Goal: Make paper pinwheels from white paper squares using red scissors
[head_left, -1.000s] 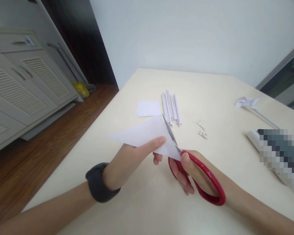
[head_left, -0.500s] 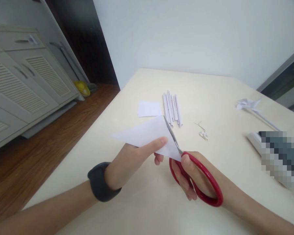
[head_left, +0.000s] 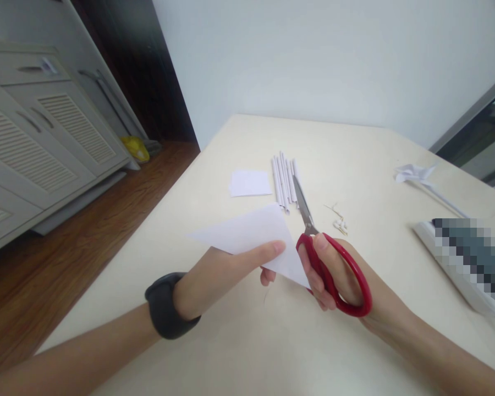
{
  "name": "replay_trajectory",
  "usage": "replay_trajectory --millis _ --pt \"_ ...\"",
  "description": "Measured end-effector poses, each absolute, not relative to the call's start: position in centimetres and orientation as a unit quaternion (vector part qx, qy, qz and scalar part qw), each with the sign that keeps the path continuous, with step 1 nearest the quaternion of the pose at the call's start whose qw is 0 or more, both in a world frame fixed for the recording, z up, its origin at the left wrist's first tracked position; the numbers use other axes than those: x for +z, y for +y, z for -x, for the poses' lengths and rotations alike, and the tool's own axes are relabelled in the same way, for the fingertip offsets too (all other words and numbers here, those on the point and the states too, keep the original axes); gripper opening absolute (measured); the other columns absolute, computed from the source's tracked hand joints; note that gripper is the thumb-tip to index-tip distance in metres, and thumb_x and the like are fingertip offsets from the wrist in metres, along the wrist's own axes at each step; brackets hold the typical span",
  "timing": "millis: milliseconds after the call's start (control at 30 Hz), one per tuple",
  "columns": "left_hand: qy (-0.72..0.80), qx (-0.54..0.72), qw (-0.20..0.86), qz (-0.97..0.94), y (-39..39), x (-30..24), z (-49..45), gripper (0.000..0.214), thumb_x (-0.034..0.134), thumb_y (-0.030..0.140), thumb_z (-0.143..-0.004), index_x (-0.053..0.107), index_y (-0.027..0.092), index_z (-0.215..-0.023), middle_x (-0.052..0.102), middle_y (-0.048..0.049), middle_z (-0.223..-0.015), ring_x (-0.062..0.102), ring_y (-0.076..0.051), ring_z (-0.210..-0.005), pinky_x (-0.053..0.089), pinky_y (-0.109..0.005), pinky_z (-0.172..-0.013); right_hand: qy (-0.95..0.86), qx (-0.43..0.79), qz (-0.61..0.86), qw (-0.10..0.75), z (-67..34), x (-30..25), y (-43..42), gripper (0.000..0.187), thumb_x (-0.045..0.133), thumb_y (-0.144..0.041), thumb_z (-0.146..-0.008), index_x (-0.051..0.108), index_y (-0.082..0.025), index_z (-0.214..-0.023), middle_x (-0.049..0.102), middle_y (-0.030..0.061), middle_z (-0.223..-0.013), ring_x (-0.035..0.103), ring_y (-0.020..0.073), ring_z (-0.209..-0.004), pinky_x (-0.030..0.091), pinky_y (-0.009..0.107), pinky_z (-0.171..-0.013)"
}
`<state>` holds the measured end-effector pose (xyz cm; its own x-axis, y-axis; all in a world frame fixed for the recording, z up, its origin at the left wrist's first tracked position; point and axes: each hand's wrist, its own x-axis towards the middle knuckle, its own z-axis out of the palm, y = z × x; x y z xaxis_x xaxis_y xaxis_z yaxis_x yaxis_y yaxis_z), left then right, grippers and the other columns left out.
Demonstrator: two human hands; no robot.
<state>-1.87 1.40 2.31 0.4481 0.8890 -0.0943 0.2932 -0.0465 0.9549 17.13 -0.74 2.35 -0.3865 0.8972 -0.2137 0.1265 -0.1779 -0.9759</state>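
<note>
Pinched between the thumb and fingers of my left hand (head_left: 249,257) is a sheet of white paper (head_left: 247,228), held above the table with a pointed end toward the left. My right hand (head_left: 330,269) grips a pair of scissors (head_left: 338,272) by its red handles, thumb through one loop and fingers through the other. The blades look nearly closed, point away from me and stand just right of the paper, apart from its edge. Part of the left fingers is hidden under the sheet.
Beyond the paper lie a small stack of white paper squares (head_left: 251,182) and several rolled paper sticks (head_left: 284,181). Thin pins or wires with white beads (head_left: 340,224) lie right of them. A paper pinwheel (head_left: 414,174) and a partly blurred-out device (head_left: 445,264) are at the right.
The scissors have come away from the paper's edge, moving up and to the right, and their blades look more closed. The left hand still holds the paper, tilted slightly differently.
</note>
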Motion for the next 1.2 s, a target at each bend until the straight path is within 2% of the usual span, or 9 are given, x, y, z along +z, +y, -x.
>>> replay_trajectory --millis 100,233,300,400,533,600,767,1000,1200 --pt "0.415 0.273 0.548 -0.673 1.3 2.5 1.8 0.037 0.045 0.038 -0.085 0.05 0.018 -0.055 0.054 0.0024 -0.056 0.055 -0.014 -0.06 0.042 -0.028 -0.074 -0.574 0.603 0.465 0.301 -17.3 2.6 -0.4 0.032 0.038 -0.04 -0.09 0.049 -0.019 -0.068 0.047 -0.0036 -0.047 0.043 0.0099 -0.044 0.033 0.021 -0.044" --pt "0.465 0.215 0.554 -0.656 1.3 3.1 1.6 0.02 0.055 0.032 -0.078 0.055 0.018 -0.063 0.053 0.0033 -0.057 0.053 -0.015 -0.056 0.044 -0.027 -0.06 -0.61 0.556 0.489 0.281 -17.6 2.9 0.2 0.022 0.043 -0.034 -0.088 0.051 -0.02 -0.073 0.05 -0.0031 -0.057 0.045 0.0104 -0.052 0.035 0.022 -0.048" --pt "0.468 0.21 0.55 -0.66 1.4 3.2 1.6 0.01 0.057 0.03 -0.077 0.059 0.02 -0.079 0.058 0.0023 -0.068 0.056 -0.016 -0.065 0.045 -0.026 -0.062 -0.632 0.516 0.511 0.27 -17.9 3.0 0.6 0.018 0.042 -0.029 -0.087 0.053 -0.02 -0.076 0.053 -0.0017 -0.065 0.048 0.0111 -0.056 0.037 0.022 -0.05" --pt "0.397 0.22 0.56 -0.693 1.5 3.2 1.6 0.016 0.052 0.025 -0.081 0.062 0.023 -0.095 0.061 0.0013 -0.088 0.056 -0.017 -0.082 0.044 -0.025 -0.071 -0.677 0.423 0.554 0.237 -18.6 2.8 1.3 0.017 0.041 -0.028 -0.086 0.056 -0.022 -0.08 0.057 0.0009 -0.08 0.051 0.0128 -0.061 0.039 0.025 -0.05" --pt "0.366 0.224 0.586 -0.687 1.4 3.1 1.6 0.018 0.049 0.03 -0.085 0.065 0.022 -0.084 0.059 0.0034 -0.08 0.055 -0.011 -0.07 0.042 -0.019 -0.06 -0.748 0.239 0.588 0.19 -19.3 1.6 1.9 0.015 0.044 -0.022 -0.082 0.059 -0.022 -0.079 0.054 0.0034 -0.089 0.053 0.0157 -0.071 0.044 0.029 -0.058" --pt "0.377 0.208 0.589 -0.684 1.3 3.3 1.6 0.021 0.048 0.031 -0.085 0.065 0.021 -0.08 0.058 0.0038 -0.074 0.054 -0.01 -0.064 0.041 -0.018 -0.056 -0.762 0.203 0.589 0.178 -19.4 0.9 2.0 0.016 0.046 -0.018 -0.078 0.06 -0.022 -0.085 0.053 0.0043 -0.095 0.054 0.0175 -0.081 0.045 0.03 -0.064" --pt "0.388 0.155 0.581 -0.698 1.4 3.8 1.5 0.021 0.049 0.028 -0.085 0.067 0.02 -0.08 0.06 0.0039 -0.074 0.054 -0.01 -0.065 0.041 -0.018 -0.058 -0.768 0.216 0.583 0.154 -19.2 0.1 2.1 0.021 0.047 -0.015 -0.075 0.059 -0.023 -0.09 0.054 0.0038 -0.098 0.056 0.017 -0.083 0.048 0.029 -0.064" --pt "0.339 0.137 0.606 -0.707 1.5 2.7 1.3 0.021 0.046 0.022 -0.084 0.066 0.019 -0.092 0.067 -0.0017 -0.092 0.06 -0.017 -0.089 0.045 -0.025 -0.076 -0.781 0.227 0.561 0.154 -19.4 -0.2 2.0 0.024 0.047 -0.013 -0.075 0.057 -0.021 -0.094 0.055 0.0064 -0.095 0.056 0.0189 -0.084 0.048 0.031 -0.068" --pt "0.377 0.126 0.629 -0.668 1.7 3.4 1.0 0.016 0.053 0.019 -0.077 0.065 0.016 -0.088 0.068 -0.0036 -0.08 0.062 -0.019 -0.078 0.048 -0.03 -0.072 -0.782 0.192 0.577 0.133 -19.8 0.2 2.2 0.017 0.05 -0.016 -0.074 0.058 -0.021 -0.089 0.055 0.0059 -0.093 0.055 0.0187 -0.078 0.044 0.03 -0.062"
